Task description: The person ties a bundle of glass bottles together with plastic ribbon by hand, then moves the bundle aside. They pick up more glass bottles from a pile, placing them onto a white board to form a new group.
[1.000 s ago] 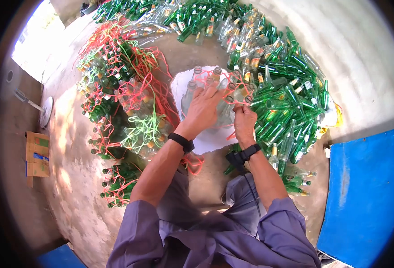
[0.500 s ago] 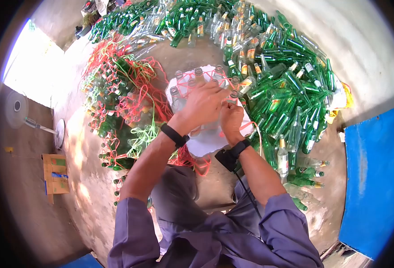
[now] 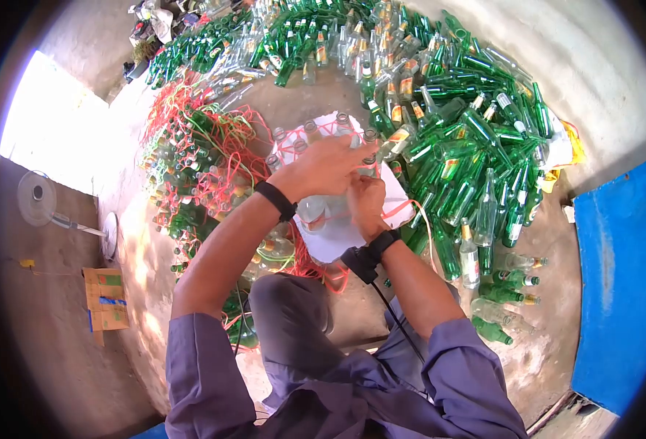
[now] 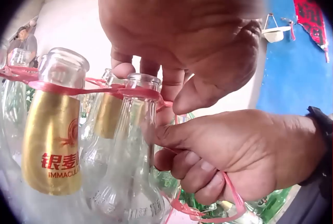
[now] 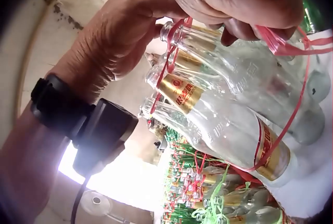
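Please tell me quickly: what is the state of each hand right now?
Left hand: at the clear glass bottles; whether it pinches anything cannot be told.
Right hand: closed, holding the pink plastic strap.

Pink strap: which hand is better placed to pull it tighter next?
Probably the right hand: it holds the pink strap, with a slack length trailing below the fist, whereas the left hand reaches over the bottle necks.
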Demonstrator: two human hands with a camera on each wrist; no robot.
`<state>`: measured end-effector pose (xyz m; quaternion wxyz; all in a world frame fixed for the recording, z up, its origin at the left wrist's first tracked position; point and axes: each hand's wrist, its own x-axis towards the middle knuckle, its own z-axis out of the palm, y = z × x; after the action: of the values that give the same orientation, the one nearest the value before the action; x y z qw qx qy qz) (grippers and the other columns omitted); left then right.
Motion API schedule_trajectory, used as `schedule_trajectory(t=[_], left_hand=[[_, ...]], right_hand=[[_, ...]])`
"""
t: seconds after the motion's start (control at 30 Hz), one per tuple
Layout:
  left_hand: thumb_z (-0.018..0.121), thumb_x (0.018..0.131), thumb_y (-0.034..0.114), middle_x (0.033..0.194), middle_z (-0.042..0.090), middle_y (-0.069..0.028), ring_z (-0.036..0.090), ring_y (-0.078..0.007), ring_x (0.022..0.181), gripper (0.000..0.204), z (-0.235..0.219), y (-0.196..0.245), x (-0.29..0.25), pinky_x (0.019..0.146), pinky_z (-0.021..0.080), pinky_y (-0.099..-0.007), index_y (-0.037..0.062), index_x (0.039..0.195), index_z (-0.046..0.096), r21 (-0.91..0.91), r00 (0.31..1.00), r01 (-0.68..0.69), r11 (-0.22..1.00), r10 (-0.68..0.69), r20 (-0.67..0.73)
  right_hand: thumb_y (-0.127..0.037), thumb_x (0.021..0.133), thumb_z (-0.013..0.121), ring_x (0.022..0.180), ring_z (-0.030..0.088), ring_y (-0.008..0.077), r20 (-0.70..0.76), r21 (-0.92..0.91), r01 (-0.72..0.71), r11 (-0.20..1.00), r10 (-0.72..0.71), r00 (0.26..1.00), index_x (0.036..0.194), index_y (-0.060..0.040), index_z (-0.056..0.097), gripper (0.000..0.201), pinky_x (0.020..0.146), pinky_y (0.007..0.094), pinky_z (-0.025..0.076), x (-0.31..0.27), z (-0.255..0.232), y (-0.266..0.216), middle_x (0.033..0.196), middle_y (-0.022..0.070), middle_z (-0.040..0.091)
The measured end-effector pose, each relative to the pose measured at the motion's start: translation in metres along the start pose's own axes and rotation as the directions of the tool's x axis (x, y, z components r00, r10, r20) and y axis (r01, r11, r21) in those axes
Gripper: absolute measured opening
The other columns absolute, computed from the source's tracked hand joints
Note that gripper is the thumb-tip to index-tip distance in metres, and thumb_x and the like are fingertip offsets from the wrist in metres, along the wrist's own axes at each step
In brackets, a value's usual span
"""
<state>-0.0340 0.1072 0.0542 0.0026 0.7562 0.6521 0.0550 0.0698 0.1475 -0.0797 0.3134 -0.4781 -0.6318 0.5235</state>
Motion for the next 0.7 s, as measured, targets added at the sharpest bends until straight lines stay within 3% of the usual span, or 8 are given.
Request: schedule_trajectory(t=[0.1,0.23,0.33,0.4,0.47,0.53,0.6,0.7], left_hand=[[0.064,0.084,0.016,0.088,0.058,-0.0096,0.058,-0.0270,0.091,0.060,-0.003,-0.001,0.004,0.074,0.048,-0.0405,0.0112,0.142,0.047,0.043,0.998,-0.060,0.997,0.061,-0.014],[0.065,0.083,0.016,0.081,0.059,-0.0059,0.055,-0.0242,0.096,0.059,-0.018,-0.002,0.011,0.081,0.042,-0.0396,0.0126,0.139,0.048,0.194,0.983,-0.179,0.965,0.167,0.077],[0.065,0.081,0.016,0.078,0.061,-0.0053,0.054,-0.0230,0.096,0.058,-0.031,-0.003,0.016,0.084,0.038,-0.0393,0.0130,0.137,0.049,0.251,0.974,-0.221,0.942,0.199,0.112],[0.065,0.080,0.016,0.077,0.062,-0.0054,0.055,-0.0227,0.094,0.058,-0.036,-0.006,0.016,0.085,0.036,-0.0391,0.0131,0.136,0.050,0.253,0.970,-0.236,0.938,0.214,0.110],[0.065,0.077,0.014,0.075,0.062,-0.0039,0.055,-0.0227,0.089,0.051,-0.040,-0.013,0.013,0.086,0.036,-0.0406,0.0123,0.127,0.058,0.160,0.965,-0.255,0.953,0.261,-0.013],[0.066,0.075,0.013,0.075,0.062,-0.0029,0.055,-0.0227,0.088,0.046,-0.041,-0.020,0.013,0.086,0.036,-0.0409,0.0125,0.121,0.062,0.146,0.975,-0.220,0.965,0.216,0.040],[0.066,0.074,0.012,0.074,0.062,-0.0019,0.055,-0.0228,0.087,0.041,-0.046,-0.024,0.011,0.086,0.035,-0.0413,0.0127,0.115,0.066,0.135,0.980,-0.185,0.973,0.173,0.093],[0.065,0.072,0.007,0.080,0.066,-0.0012,0.056,-0.0211,0.088,0.031,-0.054,-0.031,0.006,0.086,0.035,-0.0408,0.0152,0.102,0.070,0.163,0.982,-0.070,0.984,0.039,0.187]], right_hand=[[-0.025,0.094,0.063,0.054,0.057,0.0155,0.025,0.162,-0.003,0.987,-0.001,1.000,0.070,0.0052,0.069,0.040,0.055,0.0343,0.045,0.004,0.005,0.010,0.062,0.0086,0.066],[-0.023,0.094,0.062,0.056,0.057,0.0144,0.076,0.193,0.025,0.981,-0.040,0.996,0.070,0.0049,0.069,0.038,0.056,0.0331,0.045,0.006,0.004,0.014,0.062,0.0082,0.066],[-0.023,0.094,0.062,0.056,0.058,0.0155,0.127,0.073,-0.014,0.997,0.005,0.992,0.072,0.0038,0.070,0.036,0.057,0.0336,0.046,0.004,-0.003,0.003,0.061,0.0091,0.065],[-0.027,0.093,0.061,0.058,0.063,0.0226,0.112,-0.037,-0.057,0.998,0.061,0.992,0.073,0.0027,0.071,0.037,0.060,0.0379,0.049,0.002,-0.005,-0.003,0.062,0.0136,0.066],[-0.030,0.093,0.061,0.061,0.065,0.0273,0.098,-0.092,0.008,0.996,0.002,0.995,0.074,0.0017,0.072,0.039,0.063,0.0408,0.050,0.003,-0.006,-0.004,0.064,0.0158,0.067],[-0.033,0.092,0.061,0.063,0.067,0.0320,0.089,-0.147,0.072,0.987,-0.059,0.994,0.074,0.0007,0.072,0.040,0.065,0.0436,0.051,0.002,-0.007,-0.006,0.066,0.0181,0.068],[-0.041,0.093,0.063,0.068,0.062,0.0453,0.059,-0.162,0.127,0.979,-0.119,0.991,0.071,0.0026,0.068,0.049,0.063,0.0531,0.047,-0.001,-0.010,-0.011,0.069,0.0252,0.063],[-0.041,0.094,0.062,0.067,0.062,0.0452,0.094,-0.221,0.105,0.970,-0.086,0.992,0.072,0.0029,0.067,0.050,0.062,0.0520,0.047,-0.006,-0.018,-0.024,0.069,0.0250,0.062]])
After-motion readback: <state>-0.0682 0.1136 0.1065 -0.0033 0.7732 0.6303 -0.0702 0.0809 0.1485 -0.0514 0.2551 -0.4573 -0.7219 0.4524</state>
